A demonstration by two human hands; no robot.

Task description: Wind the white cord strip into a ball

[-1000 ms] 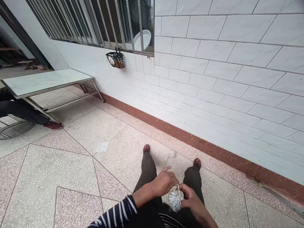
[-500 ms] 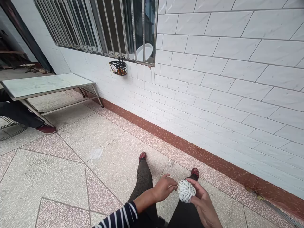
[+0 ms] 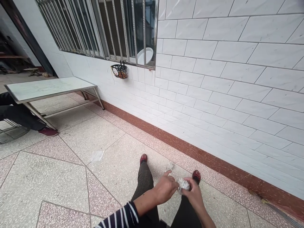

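A white ball of wound cord [image 3: 184,185], slightly blurred, is held in front of my knees. My right hand [image 3: 195,195] grips it from the right, thumb and fingers around its side. At the ball's left edge, my left hand [image 3: 166,189] has its fingers pinched together; what lies in the pinch is too small to make out. On the floor between my feet, just beyond the left hand, lies a second white bundle of cord [image 3: 170,165].
A white tiled wall [image 3: 213,95] with a reddish baseboard [image 3: 152,126] runs ahead. Under the barred window hangs a black basket [image 3: 120,71]. At left stands a low bench-like table [image 3: 49,87], with a person's leg [image 3: 21,117] beside it. A white paper [image 3: 97,156] lies on the floor.
My right hand has turned and shifted slightly left and up with the ball, so its fingers now cover more of it. The left hand stays close to the ball's left side.
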